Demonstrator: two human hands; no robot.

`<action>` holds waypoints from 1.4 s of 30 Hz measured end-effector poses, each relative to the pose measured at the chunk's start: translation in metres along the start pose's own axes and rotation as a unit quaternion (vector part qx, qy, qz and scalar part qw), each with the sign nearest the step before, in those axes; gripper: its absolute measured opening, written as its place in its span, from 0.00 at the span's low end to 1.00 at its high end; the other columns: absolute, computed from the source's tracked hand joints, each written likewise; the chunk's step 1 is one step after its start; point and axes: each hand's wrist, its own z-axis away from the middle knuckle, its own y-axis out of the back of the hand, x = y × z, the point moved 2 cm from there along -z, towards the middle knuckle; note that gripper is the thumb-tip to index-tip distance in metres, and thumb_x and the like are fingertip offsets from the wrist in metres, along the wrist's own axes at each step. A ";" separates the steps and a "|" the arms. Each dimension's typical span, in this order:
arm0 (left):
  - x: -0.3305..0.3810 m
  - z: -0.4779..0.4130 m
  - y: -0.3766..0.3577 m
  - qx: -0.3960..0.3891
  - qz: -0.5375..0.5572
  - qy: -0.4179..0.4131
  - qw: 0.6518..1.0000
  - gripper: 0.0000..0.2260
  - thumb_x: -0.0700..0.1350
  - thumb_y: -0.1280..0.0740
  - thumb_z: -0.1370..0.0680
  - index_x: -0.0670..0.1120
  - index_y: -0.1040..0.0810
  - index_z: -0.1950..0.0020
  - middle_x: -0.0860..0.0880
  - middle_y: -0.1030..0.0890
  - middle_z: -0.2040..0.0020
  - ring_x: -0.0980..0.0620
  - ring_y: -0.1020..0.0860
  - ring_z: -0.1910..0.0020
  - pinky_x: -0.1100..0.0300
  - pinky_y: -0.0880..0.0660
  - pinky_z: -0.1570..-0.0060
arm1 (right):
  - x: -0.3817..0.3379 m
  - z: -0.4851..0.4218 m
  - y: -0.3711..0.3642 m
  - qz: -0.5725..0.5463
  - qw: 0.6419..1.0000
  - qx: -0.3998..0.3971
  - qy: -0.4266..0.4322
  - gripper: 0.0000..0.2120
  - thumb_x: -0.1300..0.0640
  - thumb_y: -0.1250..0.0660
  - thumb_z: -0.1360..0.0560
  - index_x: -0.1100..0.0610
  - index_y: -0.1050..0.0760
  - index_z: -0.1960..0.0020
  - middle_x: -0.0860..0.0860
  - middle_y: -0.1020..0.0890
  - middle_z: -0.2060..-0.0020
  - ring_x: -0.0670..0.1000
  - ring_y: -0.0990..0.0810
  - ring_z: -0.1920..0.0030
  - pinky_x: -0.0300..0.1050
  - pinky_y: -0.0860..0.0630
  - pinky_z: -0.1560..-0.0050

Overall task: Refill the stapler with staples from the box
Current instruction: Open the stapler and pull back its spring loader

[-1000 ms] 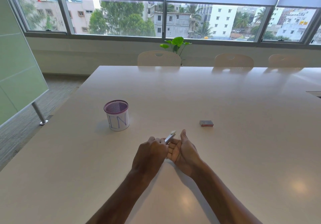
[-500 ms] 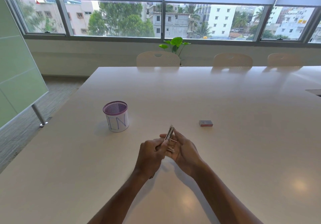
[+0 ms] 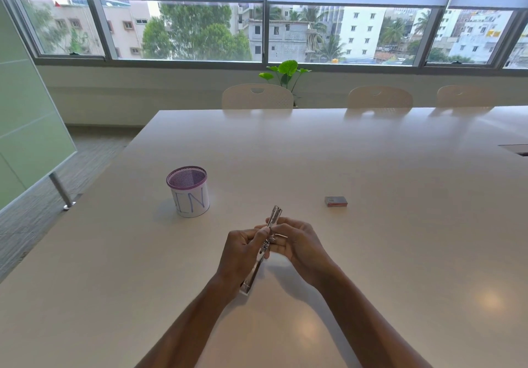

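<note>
— Hands first: what do you have?

— I see the left hand (image 3: 243, 253) and right hand (image 3: 297, 243) both closed around the stapler (image 3: 264, 246), swung open lengthwise above the table (image 3: 371, 253), one end toward me, the other at twelve o'clock.

— Box?

— I put the staple box (image 3: 336, 201) at two o'clock, well apart, lying flat. Mesh cup (image 3: 188, 192) stands at ten o'clock.

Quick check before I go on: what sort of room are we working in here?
Most likely an office meeting room: a long pale table, a row of matching chairs along its far side, and wide windows with roller blinds looking onto city buildings.
</note>
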 end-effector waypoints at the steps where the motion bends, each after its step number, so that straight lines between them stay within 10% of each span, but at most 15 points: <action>1: 0.000 0.000 0.000 -0.005 0.001 0.000 1.000 0.17 0.41 0.37 0.19 0.52 0.15 0.63 0.57 0.15 0.69 0.60 0.20 0.70 0.70 0.25 0.67 | 0.001 0.000 0.000 0.010 1.000 0.014 0.000 0.06 0.67 0.37 0.23 0.68 0.22 0.50 0.65 0.17 0.55 0.62 0.18 0.54 0.50 0.18 0.56; 11: -0.007 -0.003 0.000 -0.003 -0.016 -0.001 1.000 0.15 0.43 0.37 0.19 0.43 0.14 0.60 0.43 0.14 0.65 0.52 0.18 0.67 0.61 0.23 0.63 | 0.004 -0.003 0.002 0.038 0.998 0.046 0.008 0.08 0.65 0.36 0.22 0.69 0.21 0.50 0.63 0.18 0.59 0.61 0.18 0.58 0.51 0.18 0.58; 24: 0.002 -0.003 0.008 0.005 -0.160 -0.056 0.985 0.19 0.45 0.35 0.21 0.51 0.23 0.73 0.54 0.28 0.79 0.59 0.32 0.78 0.64 0.35 0.74 | 0.005 -0.007 0.010 -0.123 0.979 0.100 -0.128 0.29 0.45 0.48 0.17 0.71 0.26 0.43 0.68 0.17 0.49 0.63 0.15 0.51 0.55 0.17 0.54; 31: 0.023 0.005 0.001 0.022 -0.543 -0.257 0.799 0.09 0.48 0.35 0.21 0.45 0.18 0.56 0.50 0.16 0.64 0.51 0.20 0.64 0.58 0.23 0.71 | 0.009 -0.002 -0.004 -0.229 0.962 0.053 -0.140 0.37 0.36 0.54 0.20 0.70 0.28 0.39 0.67 0.19 0.45 0.60 0.18 0.49 0.53 0.20 0.47; 34: 0.022 0.001 -0.007 -0.007 -0.584 -0.249 0.773 0.09 0.46 0.36 0.20 0.44 0.17 0.50 0.48 0.14 0.57 0.50 0.18 0.59 0.58 0.19 0.65 | 0.011 0.001 -0.009 -0.250 0.958 0.038 -0.138 0.38 0.35 0.55 0.21 0.69 0.25 0.44 0.64 0.21 0.48 0.58 0.23 0.53 0.50 0.23 0.47; 37: 0.015 -0.003 -0.005 -0.007 -0.575 -0.236 0.784 0.11 0.47 0.40 0.18 0.46 0.19 0.49 0.48 0.15 0.55 0.50 0.19 0.57 0.59 0.22 0.64 | 0.009 0.000 -0.009 -0.222 0.964 0.046 -0.137 0.39 0.36 0.56 0.20 0.70 0.26 0.43 0.65 0.19 0.53 0.58 0.19 0.56 0.50 0.19 0.52; 42: 0.000 -0.009 0.012 0.055 -0.365 -0.100 0.924 0.14 0.50 0.39 0.20 0.46 0.19 0.59 0.46 0.16 0.65 0.46 0.19 0.66 0.55 0.25 0.66 | 0.011 -0.005 -0.005 -0.162 0.977 0.089 -0.107 0.37 0.37 0.53 0.19 0.71 0.27 0.44 0.67 0.16 0.54 0.61 0.14 0.55 0.53 0.16 0.54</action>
